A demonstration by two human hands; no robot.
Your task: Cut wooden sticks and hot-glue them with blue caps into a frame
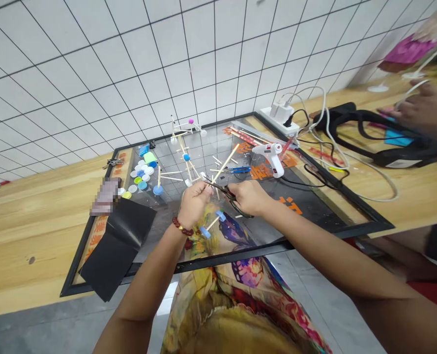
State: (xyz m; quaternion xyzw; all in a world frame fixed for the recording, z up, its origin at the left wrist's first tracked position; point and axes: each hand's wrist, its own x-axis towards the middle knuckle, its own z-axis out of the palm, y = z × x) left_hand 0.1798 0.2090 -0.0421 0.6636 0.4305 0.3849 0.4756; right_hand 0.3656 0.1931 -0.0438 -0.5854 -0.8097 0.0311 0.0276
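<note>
My left hand (195, 204), with a beaded bracelet at the wrist, is closed in a pinch on the lower end of a thin wooden stick (227, 162). My right hand (252, 197) grips dark-handled scissors (223, 190), whose blades reach the stick beside my left fingertips. Just below lies a short stick with blue pieces at both ends (213, 224). Behind my hands are a blue utility knife (239, 170), short stick pieces and a stick-and-cap frame (186, 157). A blue cap with an upright stick (158, 189) stands left of them.
A white glue gun (269, 156) lies to the right, its cord running toward a white power strip (281, 118). Bottle caps (141, 173), a phone (105, 195) and a black sheet (117, 246) lie left. At far right, another person's hand (421, 110) is above a black headset (388, 140).
</note>
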